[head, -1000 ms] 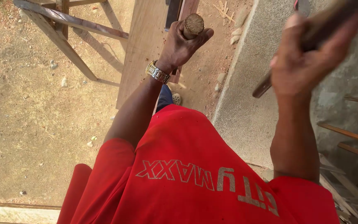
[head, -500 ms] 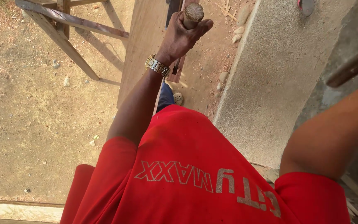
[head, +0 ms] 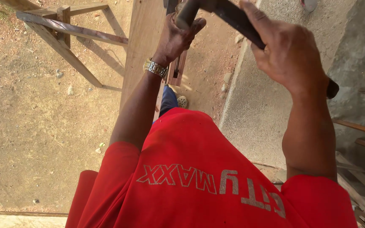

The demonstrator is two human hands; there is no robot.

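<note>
From up here I saw my left hand point(head: 178, 36) wrapped tight around a short round tool point(head: 186, 14), a chisel or punch by the look of it, held upright against the top end of a tall wooden plank point(head: 142, 46) that stood on the dirt ground point(head: 34, 126) far below. My right hand point(head: 290, 52) was clamped on the dark handle of a hammer point(head: 233, 19); its head sat right at the tool's top, touching or nearly so, though I could not tell which. A metal wristwatch point(head: 155, 67) sat on the left wrist, and my red shirt point(head: 199, 169) filled the lower view. A wooden trestle point(head: 64, 31) stood off to the left, a concrete slab point(head: 258, 97) to the right. I judged the striking to be mid-course: the cut itself was hidden by my hands, so how much remained I could not say.
</note>
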